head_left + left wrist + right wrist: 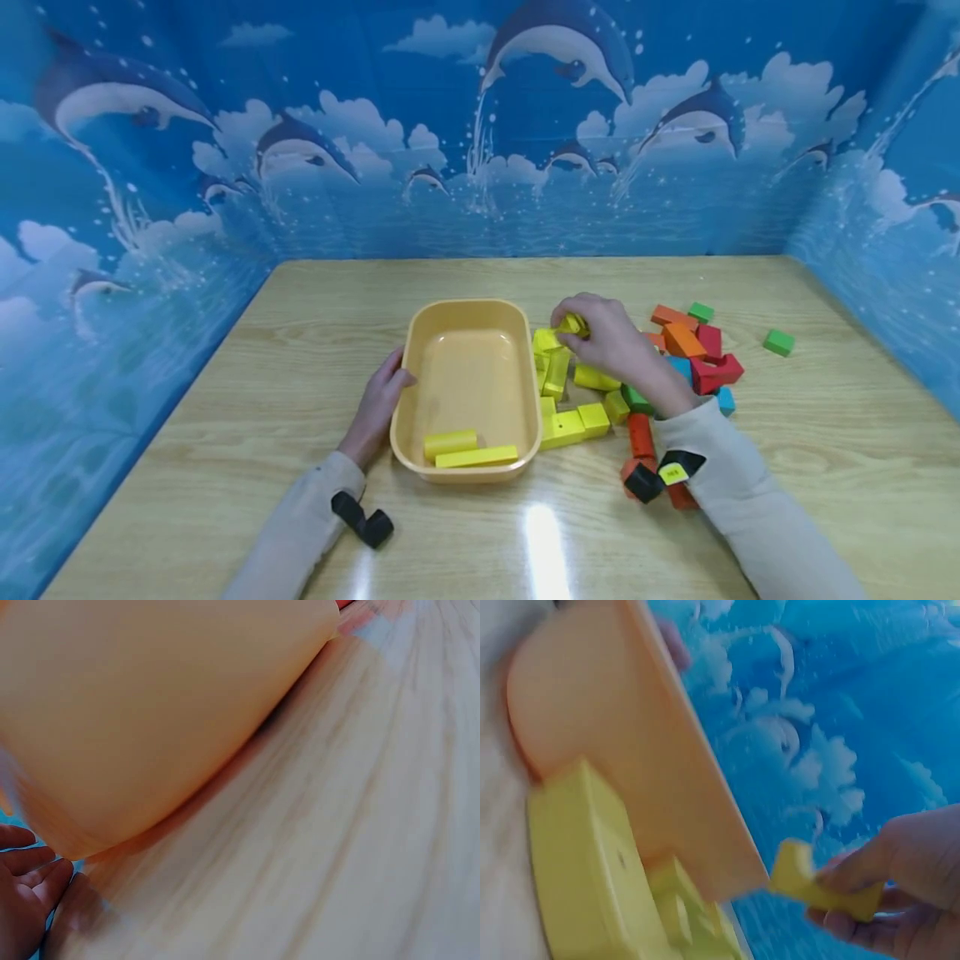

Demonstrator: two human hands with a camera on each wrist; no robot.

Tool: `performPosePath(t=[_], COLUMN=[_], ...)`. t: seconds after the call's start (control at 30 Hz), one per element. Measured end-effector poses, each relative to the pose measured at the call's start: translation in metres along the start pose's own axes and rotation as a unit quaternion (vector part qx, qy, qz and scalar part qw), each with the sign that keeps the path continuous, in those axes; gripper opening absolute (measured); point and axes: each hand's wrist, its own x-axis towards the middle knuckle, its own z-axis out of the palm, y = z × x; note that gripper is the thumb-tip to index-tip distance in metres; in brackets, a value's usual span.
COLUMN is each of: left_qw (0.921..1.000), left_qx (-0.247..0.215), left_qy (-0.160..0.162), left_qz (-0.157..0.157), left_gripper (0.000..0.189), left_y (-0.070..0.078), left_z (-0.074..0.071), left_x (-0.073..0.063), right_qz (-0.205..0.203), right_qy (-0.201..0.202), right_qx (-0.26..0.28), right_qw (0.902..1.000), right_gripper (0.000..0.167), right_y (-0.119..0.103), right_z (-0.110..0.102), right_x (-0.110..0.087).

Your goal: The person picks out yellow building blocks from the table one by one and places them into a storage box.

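Observation:
A tan plastic bin (468, 367) stands on the table, with a yellow cylinder (450, 443) and a long yellow block (476, 457) at its near end. My left hand (380, 402) holds the bin's left side, thumb at the rim; in the left wrist view its fingers (26, 859) lie along the outer wall. Just beyond the bin's right rim, my right hand (603, 333) pinches a yellow block with a curved notch (825, 889) between thumb and fingers. Several yellow blocks (567, 427) lie below that hand, close against the bin's right side.
Right of the yellow blocks, partly behind the right forearm, are red, orange, blue and green blocks, among them a red notched block (716, 372). One green block (779, 342) lies apart at the far right. A blue dolphin-print curtain (450, 200) borders the table.

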Motion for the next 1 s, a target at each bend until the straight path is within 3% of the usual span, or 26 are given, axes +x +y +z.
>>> performPosePath(t=[0.1, 0.17, 0.4, 0.63, 0.8, 1.0], left_qw=[1.0, 1.0, 0.9999, 1.0, 1.0, 0.9999], left_qx=[-0.001, -0.001, 0.004, -0.004, -0.006, -0.008], left_qy=[-0.004, -0.004, 0.004, 0.006, 0.004, 0.009], left_qz=[-0.002, -0.003, 0.009, 0.003, -0.002, 0.002], left_gripper=[0.062, 0.062, 0.062, 0.062, 0.061, 0.06], left_y=[0.001, 0.001, 0.001, 0.0, 0.001, 0.0], left_z=[0.0, 0.0, 0.002, 0.003, 0.003, 0.003], left_x=[0.0, 0.0, -0.001, 0.0, 0.0, -0.001], right_qz=[-0.013, -0.029, -0.116, -0.152, -0.186, -0.179], right_qy=[0.025, 0.018, -0.085, -0.184, -0.199, -0.223], right_qx=[0.038, 0.052, 0.008, -0.007, -0.043, -0.077], right_qw=[0.9989, 0.998, 0.9896, 0.9712, 0.9612, 0.955], right_gripper=[0.018, 0.021, 0.025, 0.02, 0.012, 0.017], right_y=[-0.016, -0.027, -0.052, -0.053, -0.052, -0.055], right_z=[0.006, 0.011, 0.034, 0.045, 0.048, 0.048], right_x=[-0.002, -0.004, -0.009, -0.013, -0.015, -0.018])
